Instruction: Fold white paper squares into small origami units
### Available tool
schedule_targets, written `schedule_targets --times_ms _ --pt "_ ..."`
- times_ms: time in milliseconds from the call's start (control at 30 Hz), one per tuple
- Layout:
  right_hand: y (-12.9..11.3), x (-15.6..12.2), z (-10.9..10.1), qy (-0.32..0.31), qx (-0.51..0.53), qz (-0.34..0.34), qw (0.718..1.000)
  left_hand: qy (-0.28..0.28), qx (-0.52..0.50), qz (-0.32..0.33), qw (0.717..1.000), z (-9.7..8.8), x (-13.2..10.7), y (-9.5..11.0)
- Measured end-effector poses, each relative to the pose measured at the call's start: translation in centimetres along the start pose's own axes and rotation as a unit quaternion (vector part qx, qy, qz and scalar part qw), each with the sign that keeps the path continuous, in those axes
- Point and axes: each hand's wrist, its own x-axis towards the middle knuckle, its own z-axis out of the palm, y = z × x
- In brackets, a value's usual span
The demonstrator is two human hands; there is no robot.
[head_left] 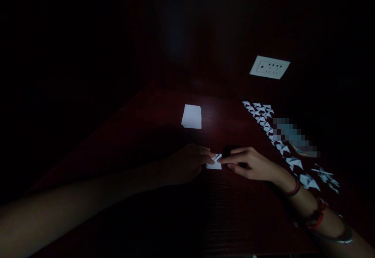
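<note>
A small folded white piece of paper [215, 164] lies on the dark red table, its upper part creased into a flap. My left hand [191, 162], ring on one finger, holds the paper down from the left with its fingertips. From the right, my right hand [252, 164] reaches in with the index finger stretched out, its tip touching the paper's right side. The right thumb is apart, below that finger. Shadow covers much of my left hand.
Beyond my hands lies a stack of white paper sheets [192, 116]. Many folded white paper pieces [265, 125] run in rows along the right, with paper scraps [326, 178] beside them. A blurred-out item [294, 135] sits nearby. A socket plate [270, 67] is on the wall.
</note>
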Motion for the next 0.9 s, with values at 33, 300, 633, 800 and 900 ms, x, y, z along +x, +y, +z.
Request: schedule_targets --times_ms 33,300,633,800,900 --pt "0.0 0.0 0.0 -0.008 -0.005 0.001 1.0 0.001 -0.004 0.0 1.0 0.0 0.1 0.0" --pt "-0.2 0.0 0.1 -0.02 -0.023 0.011 0.999 -0.014 -0.001 0.0 1.0 0.1 0.3 -0.3" --pt "0.0 -0.1 0.1 -0.014 -0.039 0.013 0.999 0.022 -0.017 0.014 1.0 0.1 0.0 -0.4" --pt "0.5 0.0 0.3 0.033 -0.033 0.036 0.998 0.024 -0.002 0.014 1.0 0.1 -0.1 -0.4" --pt "0.8 0.1 0.6 0.065 -0.001 0.066 0.996 0.018 0.013 0.004 1.0 0.0 0.0 -0.3"
